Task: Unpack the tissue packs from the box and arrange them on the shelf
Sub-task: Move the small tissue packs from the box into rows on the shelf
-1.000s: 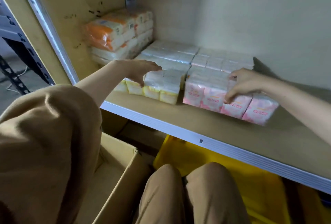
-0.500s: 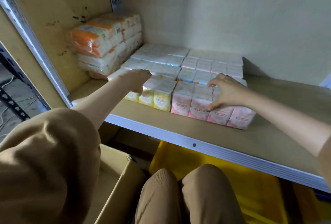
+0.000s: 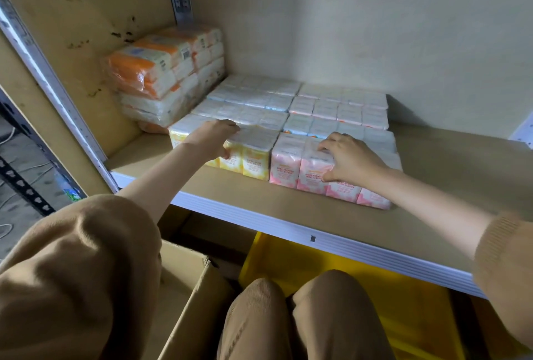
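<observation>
On the wooden shelf (image 3: 291,209) lie several rows of mini tissue packs. My left hand (image 3: 213,137) grips the yellow tissue pack bundle (image 3: 253,155) at the front left, fingers over its top and thumb on its front face. My right hand (image 3: 352,158) grips the pink tissue pack bundle (image 3: 288,163) at the front right in the same way. The two bundles sit side by side, nearly touching. Behind them are white and blue tissue packs (image 3: 268,100) in flat rows up to the back wall. The open cardboard box (image 3: 190,296) stands below the shelf at the lower left.
A stack of orange-and-white tissue bundles (image 3: 164,77) fills the shelf's back left corner. A yellow plastic bin (image 3: 403,296) sits under the shelf beside the box. The right part of the shelf (image 3: 450,169) is bare. My knees (image 3: 302,316) are at the bottom centre.
Both hands have pushed their bundles back and closer together. The pink bundle now lies straighter and nearer the rows behind it. The camera has moved slightly.
</observation>
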Tool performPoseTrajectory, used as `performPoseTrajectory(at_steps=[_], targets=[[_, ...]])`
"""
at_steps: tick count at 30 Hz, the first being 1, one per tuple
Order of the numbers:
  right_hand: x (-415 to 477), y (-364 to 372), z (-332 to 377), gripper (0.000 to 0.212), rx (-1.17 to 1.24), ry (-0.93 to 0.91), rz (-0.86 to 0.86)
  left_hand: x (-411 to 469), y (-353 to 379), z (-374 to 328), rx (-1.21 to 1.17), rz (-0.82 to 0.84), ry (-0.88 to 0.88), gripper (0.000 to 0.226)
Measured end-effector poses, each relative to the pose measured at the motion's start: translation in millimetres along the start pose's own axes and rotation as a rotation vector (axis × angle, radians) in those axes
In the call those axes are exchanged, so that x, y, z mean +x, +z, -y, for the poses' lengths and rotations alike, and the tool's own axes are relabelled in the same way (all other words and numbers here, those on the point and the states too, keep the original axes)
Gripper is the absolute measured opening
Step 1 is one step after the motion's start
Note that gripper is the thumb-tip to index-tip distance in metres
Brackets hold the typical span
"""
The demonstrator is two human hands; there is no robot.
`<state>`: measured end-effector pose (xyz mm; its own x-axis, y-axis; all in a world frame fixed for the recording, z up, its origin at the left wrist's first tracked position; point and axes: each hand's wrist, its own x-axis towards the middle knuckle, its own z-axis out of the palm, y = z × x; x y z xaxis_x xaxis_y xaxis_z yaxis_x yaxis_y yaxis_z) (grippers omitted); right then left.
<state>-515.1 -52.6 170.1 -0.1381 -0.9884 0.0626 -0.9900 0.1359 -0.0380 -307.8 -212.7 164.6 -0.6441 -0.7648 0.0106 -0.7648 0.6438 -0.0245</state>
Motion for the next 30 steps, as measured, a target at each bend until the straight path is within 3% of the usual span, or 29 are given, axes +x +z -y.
performPoseTrajectory(at_steps=[14, 17, 20, 24, 27, 30], targets=[[12.6, 7.4, 7.8, 0.059, 0.023, -0.027, -0.031, 0.3, 4.6, 16.0, 0.007, -0.025, 0.023, 0.07], [16.6, -2.2, 1.9, 0.06, 0.137, -0.026, 0.001, 1.2, 1.0, 18.1, 0.066, 0.046, 0.041, 0.075], [26.0, -16.7, -9.0, 0.044, 0.336, 0.028, -0.075, 4.7, -17.7, 20.3, 0.008, 0.188, 0.013, 0.085], [43.4, -23.9, -29.5, 0.034, 0.365, 0.12, -0.175, 15.6, -40.5, 13.7, -0.126, 0.055, 0.006, 0.055], [53.3, -20.0, -41.7, 0.043, 0.331, 0.179, -0.11, 34.1, -38.9, 0.6, -0.192, -0.083, 0.039, 0.037], [56.5, -12.6, -44.6, 0.046, 0.347, 0.208, -0.03, 56.2, -26.1, -7.8, -0.23, -0.066, 0.026, 0.036]])
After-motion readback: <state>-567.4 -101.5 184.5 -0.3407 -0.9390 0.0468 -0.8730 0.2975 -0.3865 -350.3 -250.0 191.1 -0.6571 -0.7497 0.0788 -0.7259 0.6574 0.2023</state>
